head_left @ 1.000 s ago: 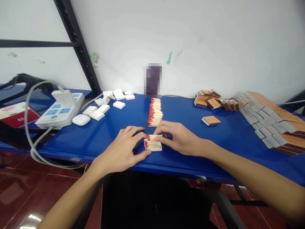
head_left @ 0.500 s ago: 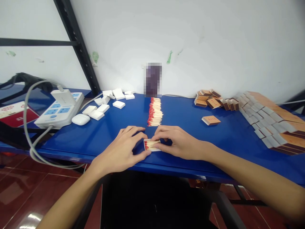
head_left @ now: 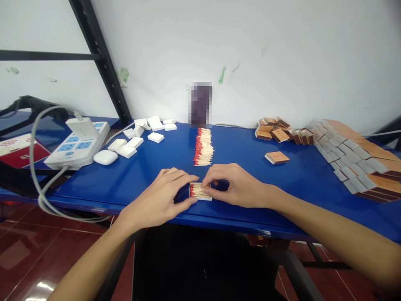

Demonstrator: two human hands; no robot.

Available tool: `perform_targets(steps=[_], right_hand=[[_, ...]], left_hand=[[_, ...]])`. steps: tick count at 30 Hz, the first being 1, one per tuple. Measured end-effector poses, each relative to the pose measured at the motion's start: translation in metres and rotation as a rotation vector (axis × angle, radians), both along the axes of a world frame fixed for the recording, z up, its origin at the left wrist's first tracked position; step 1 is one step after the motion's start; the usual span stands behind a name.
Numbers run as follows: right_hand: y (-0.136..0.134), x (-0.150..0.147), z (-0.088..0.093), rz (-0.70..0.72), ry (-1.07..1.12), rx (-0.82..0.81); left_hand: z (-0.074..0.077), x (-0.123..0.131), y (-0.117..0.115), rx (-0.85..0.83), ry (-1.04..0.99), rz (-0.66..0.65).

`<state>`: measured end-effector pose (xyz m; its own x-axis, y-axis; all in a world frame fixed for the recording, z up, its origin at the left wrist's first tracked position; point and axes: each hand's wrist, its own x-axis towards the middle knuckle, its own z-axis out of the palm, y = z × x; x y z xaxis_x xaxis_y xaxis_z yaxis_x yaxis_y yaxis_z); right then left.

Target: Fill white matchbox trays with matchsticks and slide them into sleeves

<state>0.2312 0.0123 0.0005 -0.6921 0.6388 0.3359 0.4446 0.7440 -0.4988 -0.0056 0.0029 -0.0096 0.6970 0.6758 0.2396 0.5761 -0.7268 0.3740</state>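
Note:
A small white matchbox tray lies on the blue table near its front edge, with red-headed matches inside, heads to the left. My left hand grips the tray's left end, index finger on the far side and thumb on the near side. From the right, my right hand pinches at the plain ends of the matches in the tray; its fingertips partly cover them. Just beyond the hands is a long row of loose matches, red heads also to the left.
Several white trays lie at the back left beside a white earphone case and a power strip. One orange matchbox sleeve lies alone on the right. Behind it are piled sleeves and a large stack of matchboxes.
My right thumb and fingers have drawn back slightly to the right, showing more of the matches. My left index finger now reaches further along the tray's far side.

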Motion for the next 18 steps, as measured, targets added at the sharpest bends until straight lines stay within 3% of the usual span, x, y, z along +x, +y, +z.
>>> perform_targets(steps=[9, 18], right_hand=[[0.0036, 0.0024, -0.0036, 0.014, 0.046, 0.045], [0.0054, 0.0044, -0.0017, 0.014, 0.068, -0.155]], left_hand=[[0.0047, -0.0005, -0.0005, -0.056, -0.011, -0.116], [0.0033, -0.0004, 0.0007, -0.065, -0.004, -0.117]])
